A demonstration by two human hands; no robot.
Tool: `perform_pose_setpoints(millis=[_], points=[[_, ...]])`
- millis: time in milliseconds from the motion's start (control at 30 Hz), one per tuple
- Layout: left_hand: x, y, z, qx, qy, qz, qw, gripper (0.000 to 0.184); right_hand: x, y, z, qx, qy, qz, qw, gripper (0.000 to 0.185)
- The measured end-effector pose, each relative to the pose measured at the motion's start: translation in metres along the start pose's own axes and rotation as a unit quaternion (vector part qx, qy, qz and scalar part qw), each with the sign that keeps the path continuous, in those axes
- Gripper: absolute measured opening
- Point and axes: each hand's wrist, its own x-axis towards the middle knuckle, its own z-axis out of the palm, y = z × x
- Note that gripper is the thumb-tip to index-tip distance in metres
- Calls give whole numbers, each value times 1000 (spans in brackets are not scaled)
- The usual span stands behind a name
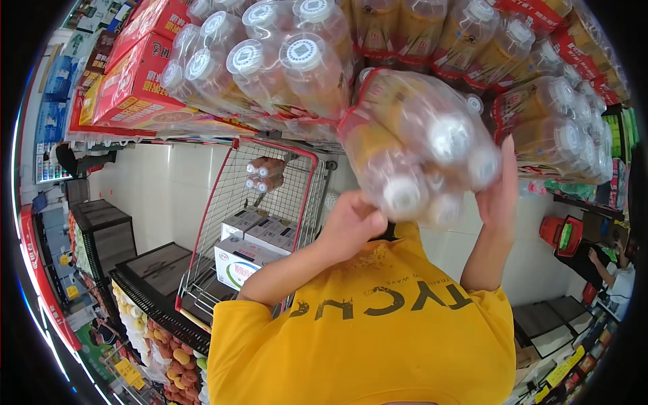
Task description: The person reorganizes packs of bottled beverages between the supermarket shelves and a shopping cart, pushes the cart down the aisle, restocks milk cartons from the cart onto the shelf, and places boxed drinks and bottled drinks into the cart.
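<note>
A shrink-wrapped pack of bottled drinks [439, 138], blurred by motion, is tilted with its white caps towards me. My left hand [352, 226] grips its lower left edge, fingers curled and partly hidden. My right hand [498, 196] presses on the right side of the same pack, its visible fingers pointing up along the wrap. Together the hands hold the pack in front of my chest, beside the stacked drinks.
More wrapped bottle packs [270, 57] are stacked ahead, with red cartons [138, 84] at their left. A shopping cart [233, 175] at my left holds white boxes [246, 253] and a small bottle pack [264, 174]. Fruit [177, 364] lies behind it; people stand farther off.
</note>
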Motion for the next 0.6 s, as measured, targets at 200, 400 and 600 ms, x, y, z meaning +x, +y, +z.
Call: perform_pose_setpoints(millis=[200,400,600], points=[[54,14,17,-223,-112,201,947,42,19,0,47,-82,-56,-177,979,78],[74,36,31,-177,-95,166,966,45,45,16,25,-344,24,-262,901,77],[88,58,-5,-148,-122,140,971,51,55,60,12,-419,55,-238,875,76]])
